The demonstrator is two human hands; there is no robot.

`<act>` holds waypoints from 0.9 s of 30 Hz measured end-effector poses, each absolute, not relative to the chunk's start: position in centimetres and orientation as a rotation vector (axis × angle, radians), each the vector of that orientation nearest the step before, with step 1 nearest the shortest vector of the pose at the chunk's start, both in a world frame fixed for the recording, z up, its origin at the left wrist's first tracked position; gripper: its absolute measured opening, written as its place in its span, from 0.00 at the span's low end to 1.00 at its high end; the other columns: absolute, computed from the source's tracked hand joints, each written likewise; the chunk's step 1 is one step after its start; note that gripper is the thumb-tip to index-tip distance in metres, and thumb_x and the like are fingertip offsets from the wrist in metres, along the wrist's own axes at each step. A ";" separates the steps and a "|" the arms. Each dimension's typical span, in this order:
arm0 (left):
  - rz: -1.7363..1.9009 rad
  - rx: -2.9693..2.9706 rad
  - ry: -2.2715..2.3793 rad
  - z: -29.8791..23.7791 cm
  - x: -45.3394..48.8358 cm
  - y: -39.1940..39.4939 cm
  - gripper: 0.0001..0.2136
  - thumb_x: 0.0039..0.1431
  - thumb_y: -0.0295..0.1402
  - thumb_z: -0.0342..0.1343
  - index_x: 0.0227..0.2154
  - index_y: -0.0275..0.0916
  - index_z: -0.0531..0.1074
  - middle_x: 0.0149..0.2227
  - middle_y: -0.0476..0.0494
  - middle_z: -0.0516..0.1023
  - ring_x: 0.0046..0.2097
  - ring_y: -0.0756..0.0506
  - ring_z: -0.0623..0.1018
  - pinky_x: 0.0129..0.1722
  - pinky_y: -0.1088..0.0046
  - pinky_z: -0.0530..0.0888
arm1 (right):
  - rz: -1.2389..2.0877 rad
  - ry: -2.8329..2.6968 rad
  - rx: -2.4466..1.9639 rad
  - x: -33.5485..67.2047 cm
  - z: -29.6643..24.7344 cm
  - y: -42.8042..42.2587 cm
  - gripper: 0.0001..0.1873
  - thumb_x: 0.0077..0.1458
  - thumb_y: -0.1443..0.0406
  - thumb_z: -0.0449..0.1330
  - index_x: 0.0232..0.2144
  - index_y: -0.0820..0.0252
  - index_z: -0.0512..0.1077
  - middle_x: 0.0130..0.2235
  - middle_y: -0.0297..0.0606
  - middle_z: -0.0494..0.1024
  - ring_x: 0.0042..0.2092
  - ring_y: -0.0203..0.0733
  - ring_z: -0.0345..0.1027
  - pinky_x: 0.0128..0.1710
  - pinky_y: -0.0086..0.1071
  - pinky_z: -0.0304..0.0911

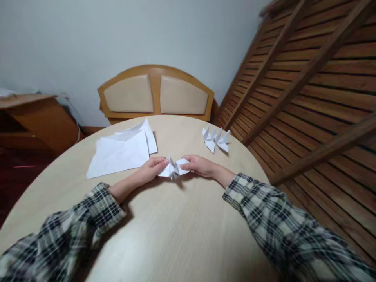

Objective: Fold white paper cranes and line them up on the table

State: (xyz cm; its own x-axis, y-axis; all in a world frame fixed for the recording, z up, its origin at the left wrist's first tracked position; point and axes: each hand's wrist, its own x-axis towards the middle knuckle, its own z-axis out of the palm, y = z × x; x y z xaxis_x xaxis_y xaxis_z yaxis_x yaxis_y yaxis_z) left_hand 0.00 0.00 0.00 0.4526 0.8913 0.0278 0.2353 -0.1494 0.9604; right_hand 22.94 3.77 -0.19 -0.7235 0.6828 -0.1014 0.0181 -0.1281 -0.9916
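Between my two hands is a white origami crane (pixel 174 170), held a little above the table with its wings spread to both sides. My left hand (pixel 152 168) pinches one wing, thumb on top. On the other side my right hand (pixel 199 165) grips the opposite wing between thumb and fingers. The crane's folded middle points up, and its wing tips are partly hidden by my fingers. Beyond my right hand, finished paper cranes (pixel 216 140) stand close together on the table.
White paper sheets (pixel 122 152) lie overlapping on the round wooden table (pixel 176 227), left of my hands. A padded headboard-like panel (pixel 157 94) stands behind the table's far edge. Slatted wood (pixel 308 90) leans along the right, and a wooden desk (pixel 38 121) is at the left.
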 end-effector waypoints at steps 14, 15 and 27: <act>0.946 1.603 1.063 -0.3 0.4 0.2 0.18 0.62 0.49 0.50 0.26 0.38 0.66 0.23 0.51 0.65 0.23 0.52 0.63 0.21 0.77 0.62 | 1.921 -1.538 -0.745 22.9 -0.2 3.9 0.22 0.37 0.57 0.74 0.28 0.62 0.70 0.27 0.30 0.70 0.28 0.32 0.58 0.27 0.28 0.48; 0.963 1.598 1.072 -0.3 0.4 0.1 0.18 0.61 0.49 0.51 0.26 0.38 0.66 0.22 0.52 0.64 0.23 0.52 0.63 0.20 0.77 0.62 | 1.917 -1.519 -0.749 22.9 -0.2 3.8 0.22 0.37 0.57 0.74 0.28 0.62 0.70 0.26 0.30 0.70 0.28 0.32 0.58 0.27 0.28 0.47; 1.227 1.553 1.150 -0.9 1.4 -0.4 0.17 0.61 0.47 0.51 0.24 0.39 0.65 0.21 0.53 0.61 0.23 0.51 0.61 0.21 0.76 0.60 | 1.915 -1.379 -0.701 22.6 -0.4 3.6 0.21 0.37 0.58 0.75 0.27 0.61 0.70 0.27 0.30 0.73 0.29 0.32 0.63 0.30 0.28 0.55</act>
State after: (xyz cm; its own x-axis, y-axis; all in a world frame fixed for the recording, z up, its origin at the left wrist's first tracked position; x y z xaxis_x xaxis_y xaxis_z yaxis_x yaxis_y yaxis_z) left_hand 1.40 -0.41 -0.88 0.1052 0.9688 0.2245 0.1621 -0.2394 0.9573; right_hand 22.60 3.64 -0.37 -0.6335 0.7726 -0.0416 -0.2054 -0.2198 -0.9537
